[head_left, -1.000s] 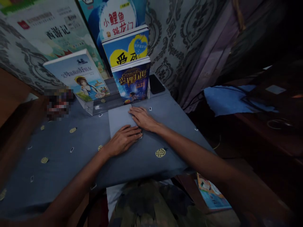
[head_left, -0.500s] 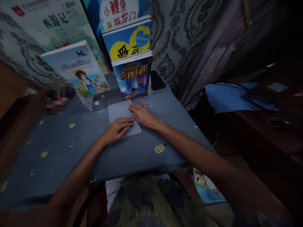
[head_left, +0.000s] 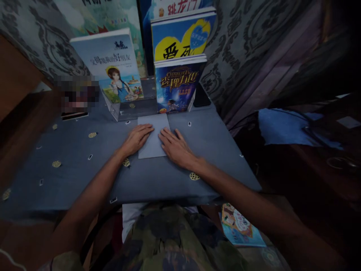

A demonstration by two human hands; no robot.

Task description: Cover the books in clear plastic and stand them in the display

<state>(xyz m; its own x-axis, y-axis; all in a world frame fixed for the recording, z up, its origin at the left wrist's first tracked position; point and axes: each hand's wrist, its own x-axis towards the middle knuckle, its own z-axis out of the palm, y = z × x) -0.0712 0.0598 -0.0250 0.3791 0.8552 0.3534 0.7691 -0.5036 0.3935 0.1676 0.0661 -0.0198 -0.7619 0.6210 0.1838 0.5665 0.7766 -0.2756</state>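
Gray-blue desk; clear stand props books upper center. Left grip, right grip flat, fingers extended, mid-frame on pale sheet, likely steadying it.

On the table before you lies a sheet, your left hand on its left side, your right hand on its right. Behind it, a stand holds books; a phone lies to the stand's right. Below the table's front edge, rightward, lies another book.
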